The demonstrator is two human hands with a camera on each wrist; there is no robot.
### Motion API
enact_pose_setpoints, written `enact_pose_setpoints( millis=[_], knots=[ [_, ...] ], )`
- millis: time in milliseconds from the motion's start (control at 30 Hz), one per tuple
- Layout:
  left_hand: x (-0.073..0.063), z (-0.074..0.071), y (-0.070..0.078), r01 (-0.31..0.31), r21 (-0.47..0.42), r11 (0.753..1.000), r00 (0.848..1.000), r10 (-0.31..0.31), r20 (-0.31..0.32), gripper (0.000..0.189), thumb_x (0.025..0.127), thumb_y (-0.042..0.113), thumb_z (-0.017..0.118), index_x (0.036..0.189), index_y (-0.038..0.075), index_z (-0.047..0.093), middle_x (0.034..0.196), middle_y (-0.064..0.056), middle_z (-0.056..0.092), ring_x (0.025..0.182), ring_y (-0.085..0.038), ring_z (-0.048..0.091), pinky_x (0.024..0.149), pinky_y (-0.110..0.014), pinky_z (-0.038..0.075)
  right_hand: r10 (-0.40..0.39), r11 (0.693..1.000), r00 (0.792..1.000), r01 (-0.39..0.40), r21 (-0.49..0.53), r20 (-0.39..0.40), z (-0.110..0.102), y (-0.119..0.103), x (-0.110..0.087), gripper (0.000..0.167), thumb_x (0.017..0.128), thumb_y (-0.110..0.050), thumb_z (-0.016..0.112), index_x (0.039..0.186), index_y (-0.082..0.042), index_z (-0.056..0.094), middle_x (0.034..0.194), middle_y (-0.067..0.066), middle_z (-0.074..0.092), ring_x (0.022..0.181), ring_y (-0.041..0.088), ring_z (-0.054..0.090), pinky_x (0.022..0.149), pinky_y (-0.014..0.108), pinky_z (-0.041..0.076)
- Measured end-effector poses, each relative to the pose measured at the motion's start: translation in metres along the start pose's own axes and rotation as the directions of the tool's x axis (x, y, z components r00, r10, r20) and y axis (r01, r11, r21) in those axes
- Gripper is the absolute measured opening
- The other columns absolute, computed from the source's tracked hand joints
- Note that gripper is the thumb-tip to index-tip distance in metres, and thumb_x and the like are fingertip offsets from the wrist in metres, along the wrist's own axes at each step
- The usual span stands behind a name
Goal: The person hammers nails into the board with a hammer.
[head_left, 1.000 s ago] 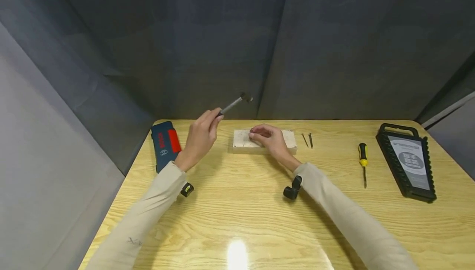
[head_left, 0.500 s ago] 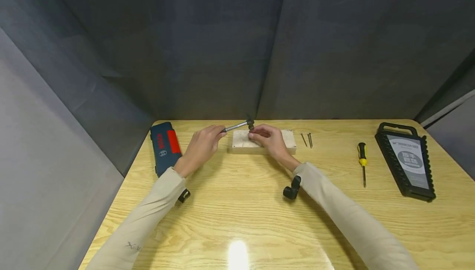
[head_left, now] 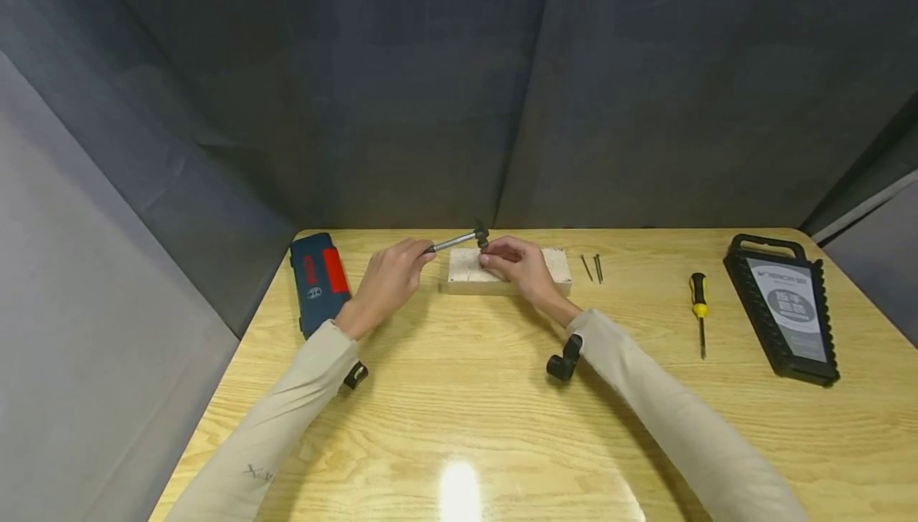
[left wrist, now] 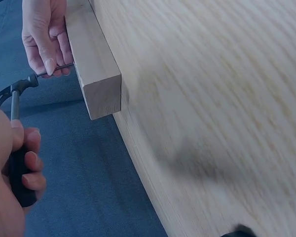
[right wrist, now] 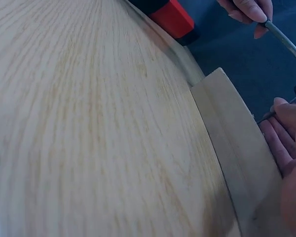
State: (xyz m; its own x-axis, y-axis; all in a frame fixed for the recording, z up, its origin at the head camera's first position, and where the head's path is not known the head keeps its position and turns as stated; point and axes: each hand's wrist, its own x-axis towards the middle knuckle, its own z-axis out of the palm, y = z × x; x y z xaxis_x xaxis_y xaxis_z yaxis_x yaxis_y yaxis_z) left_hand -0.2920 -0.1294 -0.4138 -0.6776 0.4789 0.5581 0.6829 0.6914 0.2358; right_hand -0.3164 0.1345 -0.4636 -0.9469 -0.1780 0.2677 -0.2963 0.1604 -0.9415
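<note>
My left hand [head_left: 390, 276] grips a claw hammer [left wrist: 23, 85] by its black handle, fingers wrapped round it. The hammer's striking face is right at the head of a dark nail [left wrist: 64, 66]. Between thumb and fingers, my right hand [head_left: 522, 268] pinches that nail, which stands upright with its tip at the top of a pale wooden block [head_left: 558, 268]. The block lies flat near the table's back edge. In the right wrist view, the nail [right wrist: 267, 117] is partly hidden by the right fingers.
Loose nails [head_left: 598, 268] lie just right of the block. Farther right are a yellow-black screwdriver [head_left: 699, 299] and a black wrench holder [head_left: 785, 311] with a handle. A blue-and-red case [head_left: 315, 287] lies by the left hand. Dark cloth [head_left: 402, 92] hangs behind the table.
The left hand has swung the hammer down from above the block onto the nail, and over the last half second it has stayed there. The right hand has kept its place.
</note>
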Motion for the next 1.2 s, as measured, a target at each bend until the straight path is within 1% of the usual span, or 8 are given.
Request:
enact_pose_setpoints(
  millis=[167,267,367,433,567,667,867,1200],
  knots=[
    [0.003,-0.003,0.002,-0.006,0.004,1.0,1.0,0.006,-0.021,0.018,0.107,0.013,0.062,0.114,0.0,0.074,0.096,-0.011,0.073,0.077,-0.023,0.07,0.061,-0.039,0.057,-0.003,1.0,1.0,0.003,0.014,0.03,-0.002,0.001,0.0,0.023,0.097,-0.006,0.075,0.117,0.004,0.072,0.118,0.025,0.073,0.098,0.014,0.073,0.08,0.021,0.056],
    [0.006,-0.006,0.004,-0.021,-0.025,0.999,0.992,0.018,-0.127,0.018,0.106,0.012,0.062,0.114,-0.001,0.072,0.09,-0.011,0.07,0.067,-0.022,0.063,0.055,-0.036,0.051,-0.008,1.0,0.999,0.007,0.016,0.032,-0.002,0.003,0.0,0.022,0.097,-0.005,0.075,0.117,0.005,0.072,0.118,0.026,0.073,0.099,0.017,0.073,0.081,0.021,0.057],
    [0.008,-0.007,0.006,-0.034,-0.076,0.997,0.968,0.014,-0.252,0.019,0.106,0.01,0.063,0.118,-0.002,0.07,0.086,-0.012,0.065,0.062,-0.023,0.054,0.053,-0.036,0.044,-0.017,1.0,1.0,0.016,0.023,0.026,-0.002,0.003,-0.001,0.021,0.097,-0.004,0.074,0.117,0.005,0.073,0.118,0.026,0.073,0.1,0.02,0.073,0.081,0.021,0.057],
    [0.006,-0.005,0.007,-0.038,-0.095,0.995,0.96,0.01,-0.282,0.02,0.106,0.008,0.062,0.12,-0.003,0.07,0.088,-0.013,0.065,0.063,-0.024,0.054,0.054,-0.037,0.045,-0.034,0.999,0.999,0.033,0.022,0.025,-0.001,0.003,-0.002,0.021,0.097,-0.003,0.074,0.117,0.006,0.072,0.118,0.027,0.072,0.1,0.022,0.073,0.081,0.021,0.057],
    [-0.004,0.003,0.008,-0.026,-0.03,0.999,0.988,0.021,-0.153,0.018,0.105,0.007,0.063,0.117,-0.004,0.07,0.092,-0.013,0.07,0.07,-0.025,0.065,0.057,-0.039,0.054,-0.035,0.999,0.999,0.035,0.023,0.016,0.001,0.002,0.0,0.021,0.096,-0.002,0.074,0.116,0.007,0.072,0.117,0.027,0.073,0.098,0.018,0.073,0.08,0.02,0.056],
    [-0.009,0.006,0.007,-0.03,0.025,0.999,0.998,0.032,-0.061,0.016,0.103,0.008,0.066,0.114,-0.003,0.072,0.091,-0.012,0.071,0.073,-0.024,0.068,0.06,-0.039,0.057,-0.024,0.999,1.0,0.023,0.022,0.013,0.001,0.0,0.001,0.021,0.096,-0.001,0.074,0.115,0.008,0.072,0.117,0.028,0.073,0.097,0.016,0.074,0.078,0.019,0.056],
    [-0.008,0.002,0.004,-0.033,0.025,0.999,0.994,0.035,-0.103,0.017,0.104,0.009,0.065,0.114,-0.003,0.072,0.091,-0.013,0.07,0.075,-0.026,0.069,0.063,-0.042,0.059,-0.024,1.0,1.0,0.024,-0.004,0.012,-0.001,-0.002,0.001,0.021,0.096,-0.002,0.075,0.116,0.006,0.073,0.118,0.026,0.073,0.1,0.02,0.073,0.081,0.018,0.055],
    [-0.01,0.006,-0.001,0.005,0.022,1.0,1.0,-0.004,-0.03,0.015,0.105,0.01,0.065,0.111,-0.001,0.072,0.094,-0.012,0.071,0.076,-0.024,0.069,0.065,-0.04,0.059,-0.01,1.0,1.0,0.01,-0.01,0.026,-0.002,-0.005,0.002,0.022,0.096,-0.001,0.075,0.116,0.007,0.072,0.117,0.027,0.072,0.102,0.024,0.072,0.084,0.019,0.056]
  ],
)
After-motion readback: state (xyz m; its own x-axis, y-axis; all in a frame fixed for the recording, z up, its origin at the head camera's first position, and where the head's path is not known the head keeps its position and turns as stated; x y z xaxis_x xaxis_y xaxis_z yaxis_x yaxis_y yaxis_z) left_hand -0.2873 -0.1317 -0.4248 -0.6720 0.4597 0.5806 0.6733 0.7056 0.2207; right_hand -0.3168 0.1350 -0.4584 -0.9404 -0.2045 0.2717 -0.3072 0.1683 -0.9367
